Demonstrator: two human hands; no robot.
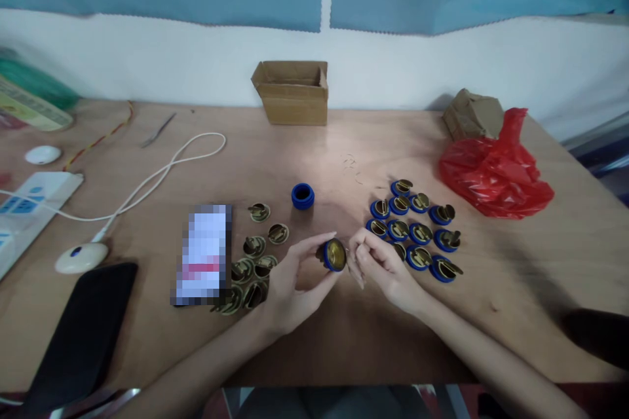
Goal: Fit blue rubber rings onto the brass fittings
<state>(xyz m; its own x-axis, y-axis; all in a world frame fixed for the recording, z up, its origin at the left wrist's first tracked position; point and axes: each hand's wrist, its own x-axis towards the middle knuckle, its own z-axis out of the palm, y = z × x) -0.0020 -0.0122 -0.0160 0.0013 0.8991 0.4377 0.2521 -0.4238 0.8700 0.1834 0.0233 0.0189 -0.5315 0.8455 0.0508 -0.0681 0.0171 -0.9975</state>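
Note:
My left hand (299, 281) grips a round brass-coloured metal piece with a blue ring (335, 255) between thumb and fingers, its hollow side tilted toward me. Close beside it on the right, my right hand (381, 265) is closed in a pinch; what its fingertips hold is too small to make out. A lone blue ring (303, 196) sits on the table beyond my hands. Left of my left hand lie several brass-coloured pieces (254, 247) without blue rings. To the right, several similar pieces with blue rings (421, 234) are grouped together.
An open cardboard box (297, 105) stands by the wall. A red plastic bag (496, 173) sits back right, before a brown cardboard package (472, 114). Leftward are a phone (204, 255), a black phone-shaped object (81, 334), a white cable (142, 186) and a power strip (37, 209).

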